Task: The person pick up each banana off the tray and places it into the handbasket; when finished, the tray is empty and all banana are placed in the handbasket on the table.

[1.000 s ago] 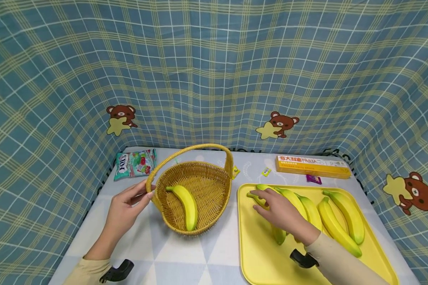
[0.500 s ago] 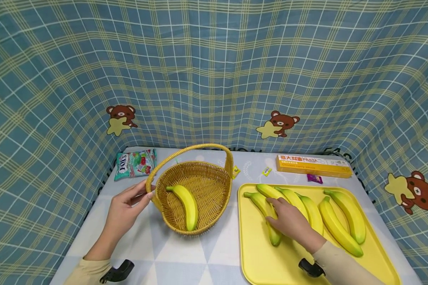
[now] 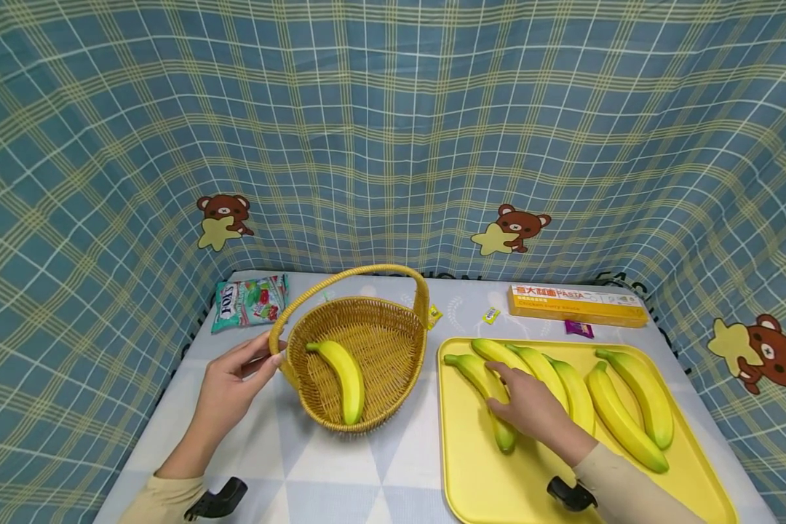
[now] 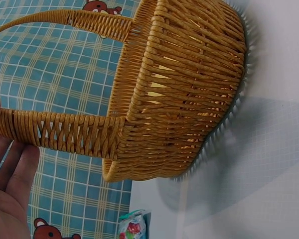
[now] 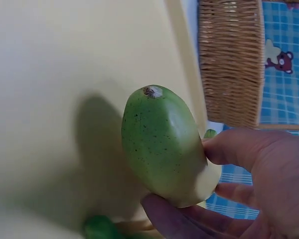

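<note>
Right hand [image 3: 530, 407] grasps the leftmost banana [image 3: 481, 382] on the tray [image 3: 471, 466], left hand [image 3: 225, 393] with relaxed fingers steadies the basket [image 3: 367, 342] handle; best lift clear of neighbouring bananas [image 3: 622, 407] before crossing left.

**Yellow on yellow, under blue plaid**

The tray [image 3: 471, 466] is plain pale yellow, and the bananas on it are yellow shading to green at the ends; the banana [image 3: 487, 389] nearest the tray's left edge is the greenest (its tip [image 5: 162, 144] shows dark speckles). The woven basket [image 3: 373, 342] is golden tan, holding one bright yellow banana [image 3: 342, 378]. The backdrop cloth [image 3: 393, 131] is blue plaid with cream and white lines, dotted with brown bears holding yellow stars. The table [image 3: 340, 473] is pale grey-white with faint triangles. Sleeves are beige.
</note>
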Available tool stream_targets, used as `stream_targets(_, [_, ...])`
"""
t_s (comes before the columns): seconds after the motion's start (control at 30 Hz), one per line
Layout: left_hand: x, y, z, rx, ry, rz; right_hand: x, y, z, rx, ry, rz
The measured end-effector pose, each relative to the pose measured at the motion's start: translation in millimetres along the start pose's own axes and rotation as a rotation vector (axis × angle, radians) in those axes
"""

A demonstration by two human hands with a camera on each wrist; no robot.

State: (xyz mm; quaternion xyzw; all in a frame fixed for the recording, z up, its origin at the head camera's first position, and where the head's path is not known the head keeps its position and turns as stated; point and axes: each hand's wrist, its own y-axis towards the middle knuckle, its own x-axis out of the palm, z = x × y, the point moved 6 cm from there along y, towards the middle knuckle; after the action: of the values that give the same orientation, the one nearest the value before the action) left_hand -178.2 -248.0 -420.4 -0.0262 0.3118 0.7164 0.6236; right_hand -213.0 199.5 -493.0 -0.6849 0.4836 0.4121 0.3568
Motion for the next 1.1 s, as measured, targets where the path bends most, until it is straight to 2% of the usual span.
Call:
stream_targets(0.23, [-0.9, -0.5, -2.1, 0.004, -0.018, -0.004, -23.5, -0.7, -18.0, -0.062, 0.022, 0.022])
stream_targets(0.63, [-0.7, -0.2, 0.4, 0.007, -0.029, -0.005, -55.8, 10.2, -78.9, -0.154, 0.048, 0.031])
stream_targets(0.83, [-1.3, -0.1, -0.3, 0.004, -0.023, -0.004, -52.1, 32.4, -114.4, -0.256, 0.077, 0.010])
stream_targets(1.0, [-1.3, 0.3, -0.7, 0.006, -0.015, -0.005, -37.5, 61.6, -141.5, -0.281, 0.128, -0.039])
stream_targets(1.1, [-1.2, 0.0, -0.8, 0.009, -0.013, -0.004, -25.4, 79.0, -156.8, -0.299, 0.122, -0.072])
